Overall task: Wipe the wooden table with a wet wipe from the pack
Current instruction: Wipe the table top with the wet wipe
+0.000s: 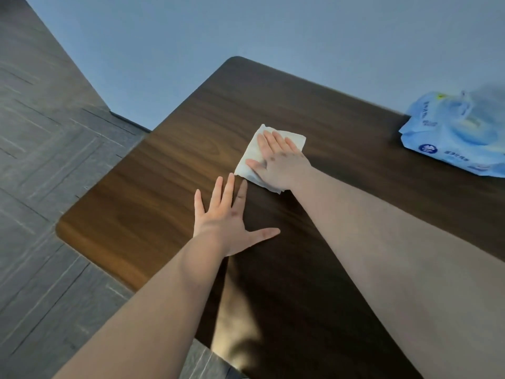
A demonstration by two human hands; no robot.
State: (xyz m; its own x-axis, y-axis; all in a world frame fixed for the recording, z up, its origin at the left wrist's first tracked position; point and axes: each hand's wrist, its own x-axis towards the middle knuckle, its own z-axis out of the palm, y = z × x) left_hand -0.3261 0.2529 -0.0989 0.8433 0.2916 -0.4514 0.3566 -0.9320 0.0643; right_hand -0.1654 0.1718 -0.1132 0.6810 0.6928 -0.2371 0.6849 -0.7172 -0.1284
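Note:
A white wet wipe [252,157] lies flat on the dark wooden table [169,170], near its middle. My right hand [278,162] presses down on the wipe with flat fingers and covers much of it. Just in front of the wipe, my left hand [229,217] rests palm down on the bare wood with its fingers spread, holding nothing. The blue wet wipe pack [453,135] sits on the table at the far right, against the wall.
The table's rounded corners and left edge drop off to a grey patterned floor [46,149]. A plain blue-grey wall [246,31] runs behind the table. A bright glare patch shows on the wood near the front edge.

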